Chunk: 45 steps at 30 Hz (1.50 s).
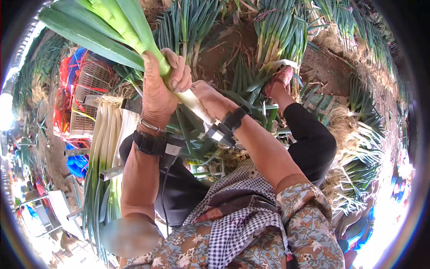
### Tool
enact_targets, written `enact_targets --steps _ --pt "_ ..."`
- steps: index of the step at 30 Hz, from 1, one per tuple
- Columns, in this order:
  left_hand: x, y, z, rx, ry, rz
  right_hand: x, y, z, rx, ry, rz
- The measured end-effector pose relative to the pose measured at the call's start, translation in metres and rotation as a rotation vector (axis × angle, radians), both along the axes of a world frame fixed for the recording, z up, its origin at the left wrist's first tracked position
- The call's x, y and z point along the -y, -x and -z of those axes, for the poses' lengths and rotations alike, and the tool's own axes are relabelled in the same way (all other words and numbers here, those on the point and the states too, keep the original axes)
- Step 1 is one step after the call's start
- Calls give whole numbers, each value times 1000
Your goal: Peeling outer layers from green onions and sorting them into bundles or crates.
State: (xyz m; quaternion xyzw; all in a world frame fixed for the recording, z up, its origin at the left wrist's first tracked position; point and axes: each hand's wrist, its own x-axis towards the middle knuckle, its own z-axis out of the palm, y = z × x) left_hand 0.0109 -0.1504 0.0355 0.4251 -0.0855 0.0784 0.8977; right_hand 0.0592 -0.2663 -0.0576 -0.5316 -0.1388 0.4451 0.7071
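Observation:
A thick leek (pixel 131 32) slants across the upper middle of the head view, its broad green leaves toward the upper left and its white shank toward the lower right. My left hand (pixel 162 87) is closed round the stem just below where the leaves fan out, thumb on one side and curled fingers on the other. Lower down, my right hand (pixel 212 99) closes on the white shank; its fingertips are partly hidden. Dark straps with small boxes sit on both wrists. Beside my left forearm lies a row of trimmed leeks (pixel 106 130) in a metal-barred holder.
A woven plastic crate (pixel 91 92) with red and blue wrapping stands at left. Leek bundles (pixel 278 36) stand at the back; more with bushy roots (pixel 347 134) lie at right. Loose leaves cover ground between my legs. A foot in a reddish shoe (pixel 280 80) is ahead.

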Motion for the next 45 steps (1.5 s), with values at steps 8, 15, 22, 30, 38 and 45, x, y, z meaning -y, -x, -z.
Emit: enact_targets --steps 8,15,22,30,38,45 --pt "-1 -3 -11 38 -4 139 35 -4 9 46 234 582" --pt "8 -14 13 -35 -2 -237 -5 44 -18 752 312 831" --pt "-25 -10 -4 91 -69 -36 55 27 53 425 362 430" --pt "-60 -1 -16 225 238 410 90 63 0 173 -194 40" --pt "-78 0 -16 369 581 472 80 85 -30 -82 -333 -129" --pt "-97 25 -13 218 245 123 110 79 7 325 -70 81"
